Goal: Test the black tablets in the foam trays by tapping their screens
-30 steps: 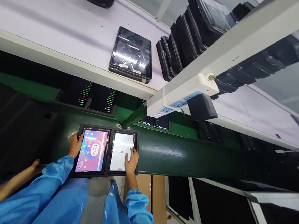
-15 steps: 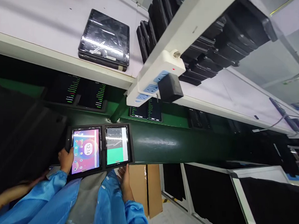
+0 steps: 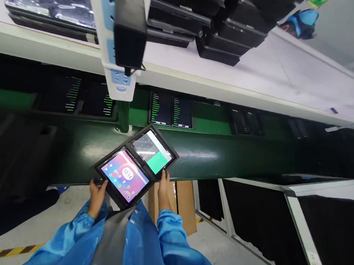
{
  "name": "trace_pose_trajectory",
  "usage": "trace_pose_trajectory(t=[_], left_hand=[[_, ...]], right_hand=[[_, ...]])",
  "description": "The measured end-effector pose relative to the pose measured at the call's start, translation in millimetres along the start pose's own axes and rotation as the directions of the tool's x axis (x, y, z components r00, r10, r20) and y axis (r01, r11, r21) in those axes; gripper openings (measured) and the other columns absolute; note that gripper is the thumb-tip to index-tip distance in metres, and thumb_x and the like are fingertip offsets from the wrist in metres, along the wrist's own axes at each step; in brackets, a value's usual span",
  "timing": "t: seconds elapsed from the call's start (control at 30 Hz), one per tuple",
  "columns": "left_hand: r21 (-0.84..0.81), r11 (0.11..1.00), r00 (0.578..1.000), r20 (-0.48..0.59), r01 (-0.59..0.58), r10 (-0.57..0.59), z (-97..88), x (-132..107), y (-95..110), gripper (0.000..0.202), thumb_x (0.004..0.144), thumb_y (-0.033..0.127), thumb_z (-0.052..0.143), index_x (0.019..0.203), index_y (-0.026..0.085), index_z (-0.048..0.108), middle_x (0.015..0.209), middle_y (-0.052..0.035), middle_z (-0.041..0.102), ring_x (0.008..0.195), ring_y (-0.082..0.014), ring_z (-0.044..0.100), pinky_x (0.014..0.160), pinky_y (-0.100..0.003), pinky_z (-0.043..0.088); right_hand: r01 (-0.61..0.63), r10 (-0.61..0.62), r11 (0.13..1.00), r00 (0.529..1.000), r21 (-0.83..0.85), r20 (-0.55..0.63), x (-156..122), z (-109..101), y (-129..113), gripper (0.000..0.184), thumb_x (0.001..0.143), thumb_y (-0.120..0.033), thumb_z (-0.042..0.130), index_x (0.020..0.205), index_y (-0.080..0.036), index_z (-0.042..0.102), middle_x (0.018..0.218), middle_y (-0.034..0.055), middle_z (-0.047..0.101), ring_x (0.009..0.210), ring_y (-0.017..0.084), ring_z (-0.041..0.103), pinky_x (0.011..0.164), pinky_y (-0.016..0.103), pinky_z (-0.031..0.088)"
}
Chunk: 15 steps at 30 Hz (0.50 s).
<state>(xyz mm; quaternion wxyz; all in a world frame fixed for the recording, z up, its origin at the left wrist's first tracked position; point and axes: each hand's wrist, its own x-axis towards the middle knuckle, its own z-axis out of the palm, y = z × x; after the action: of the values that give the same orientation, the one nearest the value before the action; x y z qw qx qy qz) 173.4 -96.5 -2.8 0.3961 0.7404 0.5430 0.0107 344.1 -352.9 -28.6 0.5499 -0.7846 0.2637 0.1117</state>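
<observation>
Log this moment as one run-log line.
Left hand: holding black tray, left side | Right hand: holding tray, right side | Tray contents: home-screen tablet, green-block tablet, both lit | Tray: askew to green bench

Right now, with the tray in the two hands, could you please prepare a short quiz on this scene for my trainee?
1. What time does the pink screen show?
2. True or false: the left hand and the right hand both touch the tray.
3. What is on the power strip? (a) a yellow plug (b) a black adapter (c) a red lamp

Key: 1. 12:14. 2. True. 3. b.
</observation>
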Motion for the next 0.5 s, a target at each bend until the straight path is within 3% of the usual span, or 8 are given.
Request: trace_pose_trajectory(t=[0.1,0.27,0.37,0.5], left_hand=[[0.125,0.986,0.993,-0.029,-0.107,0.111,-12.6,32,6,0.086,0.084,0.057,0.060,0.149,0.010,0.028,0.134,-0.0213,0.046,0.131,-0.0345,0.042,0.112,-0.051,0.037],[0.297,0.914,0.961,0.110,-0.275,0.253,-26.9,94,11,0.074,0.077,0.065,0.063,0.128,0.012,0.055,0.125,-0.0207,0.047,0.122,-0.0410,0.044,0.108,-0.056,0.036],[0.318,0.872,0.923,0.231,-0.371,0.309,-27.0,111,7,0.072,0.079,0.071,0.057,0.120,0.012,0.059,0.112,-0.0185,0.053,0.112,-0.0393,0.050,0.102,-0.053,0.041],[0.300,0.850,0.890,0.293,-0.433,0.350,-26.9,120,-1,0.064,0.088,0.068,0.041,0.118,0.013,0.058,0.110,-0.0169,0.055,0.109,-0.0346,0.052,0.102,-0.049,0.042]], right_hand=[[-0.016,0.016,1.000,0.999,-0.001,-0.039,8,-2,3,0.070,0.083,-0.061,0.055,0.134,-0.013,0.057,0.142,0.0163,0.058,0.133,0.029,0.051,0.109,0.039,0.041],[-0.001,0.004,0.999,0.995,0.034,-0.103,-4,11,12,0.069,0.087,-0.061,0.052,0.137,-0.014,0.056,0.140,0.0140,0.060,0.131,0.026,0.053,0.108,0.037,0.043],[0.009,-0.002,0.999,0.990,0.049,-0.142,-8,21,15,0.070,0.088,-0.061,0.050,0.140,-0.015,0.053,0.141,0.0133,0.059,0.131,0.025,0.053,0.108,0.038,0.043],[0.016,-0.005,0.998,0.984,0.058,-0.176,-8,31,18,0.068,0.090,-0.058,0.047,0.142,-0.015,0.051,0.140,0.0126,0.060,0.129,0.025,0.055,0.108,0.039,0.044]])
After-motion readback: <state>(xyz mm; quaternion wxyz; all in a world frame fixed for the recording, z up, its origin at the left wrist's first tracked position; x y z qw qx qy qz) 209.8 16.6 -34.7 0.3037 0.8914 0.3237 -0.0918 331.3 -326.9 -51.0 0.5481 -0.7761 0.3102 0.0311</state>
